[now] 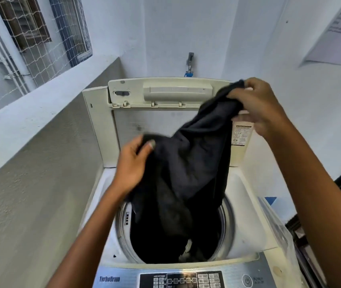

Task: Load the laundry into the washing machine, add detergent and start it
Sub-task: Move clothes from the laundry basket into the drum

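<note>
Between my hands I see a black garment [188, 163] of soft, matt cloth. Below them the washing machine [246, 196] looks like smooth, slightly glossy cream plastic, its drum rim [226, 221] shiny metal, its control panel [223, 275] brushed silver. Left of my left hand, the wall [30, 183] is rough grey plaster.

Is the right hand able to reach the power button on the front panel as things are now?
Probably not right away: the right hand grips the dark garment high above the drum. The power button itself lies uncovered, so the way is free after letting go.

Left hand [133, 163] and right hand [256, 104]: both bare, no gloves, rings or watch. Forearms bare to frame edge; no sleeves visible.
</note>
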The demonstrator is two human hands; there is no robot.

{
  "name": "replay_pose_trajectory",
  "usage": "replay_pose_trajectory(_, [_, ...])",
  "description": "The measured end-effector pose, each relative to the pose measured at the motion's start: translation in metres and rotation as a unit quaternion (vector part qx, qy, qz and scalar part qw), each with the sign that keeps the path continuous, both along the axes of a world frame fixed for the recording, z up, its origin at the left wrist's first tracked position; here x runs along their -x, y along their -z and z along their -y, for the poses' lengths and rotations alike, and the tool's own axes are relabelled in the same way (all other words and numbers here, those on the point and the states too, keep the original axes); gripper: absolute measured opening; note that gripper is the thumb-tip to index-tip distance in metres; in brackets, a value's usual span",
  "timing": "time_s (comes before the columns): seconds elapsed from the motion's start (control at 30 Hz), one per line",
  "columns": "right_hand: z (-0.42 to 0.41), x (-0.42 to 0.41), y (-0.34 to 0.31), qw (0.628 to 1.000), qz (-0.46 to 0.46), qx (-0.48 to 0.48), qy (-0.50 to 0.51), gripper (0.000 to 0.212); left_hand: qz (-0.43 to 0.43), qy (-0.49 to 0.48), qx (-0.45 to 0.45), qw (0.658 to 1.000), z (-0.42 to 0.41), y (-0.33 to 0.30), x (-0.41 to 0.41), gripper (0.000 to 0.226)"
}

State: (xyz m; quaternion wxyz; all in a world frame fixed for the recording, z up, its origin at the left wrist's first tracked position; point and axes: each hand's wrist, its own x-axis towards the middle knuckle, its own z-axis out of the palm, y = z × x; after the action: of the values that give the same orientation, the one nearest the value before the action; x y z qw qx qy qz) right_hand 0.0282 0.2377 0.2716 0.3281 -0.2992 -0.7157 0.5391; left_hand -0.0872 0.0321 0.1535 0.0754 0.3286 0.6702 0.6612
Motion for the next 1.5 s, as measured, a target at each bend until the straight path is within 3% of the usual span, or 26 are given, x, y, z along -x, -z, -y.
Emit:
replay_pose_trajectory(0.03, [-0.007, -0.004, 0.003, 0.994, 0.081, -0.073, -0.017, 0.013, -0.049, -0.031, -0.011, 0.998, -0.001, -0.017, 0.011, 0.019])
replay_pose_trajectory(0.1, [-0.015, -0.010, 0.008, 0.946, 0.257, -0.178, -0.080, 0.020, -0.146, -0.054, -0.012, 0.988, -0.007, -0.054, 0.026, 0.019])
replay_pose_trajectory(0.13, [-0.015, -0.012, 0.011, 0.918, 0.326, -0.193, -0.119, 0.030, -0.182, -0.047, -0.009, 0.982, -0.011, -0.072, 0.030, 0.020])
replay_pose_trajectory(0.2, [-0.011, -0.015, 0.013, 0.893, 0.369, -0.175, -0.188, 0.048, -0.226, -0.014, -0.001, 0.974, -0.021, -0.100, 0.033, 0.020])
replay_pose_trajectory(0.3, [0.005, -0.015, 0.014, 0.897, 0.308, -0.166, -0.271, 0.064, -0.280, 0.043, 0.018, 0.959, -0.037, -0.124, 0.029, 0.021])
replay_pose_trajectory(0.4, [0.018, -0.009, 0.016, 0.903, 0.254, -0.192, -0.289, 0.068, -0.301, 0.070, 0.005, 0.951, -0.050, -0.142, 0.024, 0.021])
replay_pose_trajectory(0.6, [0.029, 0.004, 0.000, 0.970, 0.013, -0.177, -0.166, 0.020, -0.285, 0.081, -0.070, 0.952, -0.053, -0.176, 0.024, 0.019])
replay_pose_trajectory(0.73, [0.034, 0.002, -0.024, 0.978, -0.130, -0.128, -0.104, 0.018, -0.264, 0.088, -0.086, 0.957, -0.049, -0.193, 0.017, 0.016])
replay_pose_trajectory(0.9, [0.038, -0.006, -0.031, 0.978, -0.139, -0.132, -0.088, 0.027, -0.297, 0.107, -0.006, 0.949, -0.051, -0.199, 0.011, 0.019])
replay_pose_trajectory(0.97, [0.036, -0.007, -0.020, 0.984, -0.097, -0.116, -0.093, 0.027, -0.323, 0.131, 0.014, 0.937, -0.058, -0.191, 0.007, 0.020])
replay_pose_trajectory(1.03, [0.028, -0.010, 0.000, 0.985, 0.032, -0.138, -0.099, 0.028, -0.330, 0.170, 0.061, 0.926, -0.067, -0.172, 0.010, 0.033])
replay_pose_trajectory(1.07, [0.022, -0.012, 0.012, 0.973, 0.126, -0.158, -0.114, 0.027, -0.321, 0.192, 0.109, 0.921, -0.073, -0.155, 0.015, 0.034])
replay_pose_trajectory(1.13, [0.009, -0.016, 0.041, 0.914, 0.322, -0.179, -0.171, 0.025, -0.264, 0.242, 0.273, 0.893, -0.078, -0.114, 0.022, 0.030])
replay_pose_trajectory(1.17, [0.005, -0.019, 0.056, 0.873, 0.405, -0.183, -0.202, 0.025, -0.219, 0.277, 0.374, 0.857, -0.080, -0.089, 0.024, 0.030])
replay_pose_trajectory(1.23, [-0.001, -0.026, 0.083, 0.817, 0.491, -0.176, -0.246, 0.026, -0.173, 0.337, 0.540, 0.751, -0.082, -0.043, 0.025, 0.038])
replay_pose_trajectory(1.3, [-0.003, -0.034, 0.104, 0.820, 0.489, -0.135, -0.265, 0.024, -0.163, 0.355, 0.612, 0.688, -0.081, -0.009, 0.021, 0.044])
replay_pose_trajectory(1.33, [-0.004, -0.037, 0.113, 0.827, 0.480, -0.117, -0.267, 0.023, -0.162, 0.350, 0.615, 0.688, -0.079, 0.003, 0.019, 0.045])
replay_pose_trajectory(1.5, [-0.006, -0.052, 0.140, 0.865, 0.423, -0.097, -0.253, 0.019, -0.085, 0.354, 0.517, 0.775, -0.070, 0.033, 0.002, 0.042])
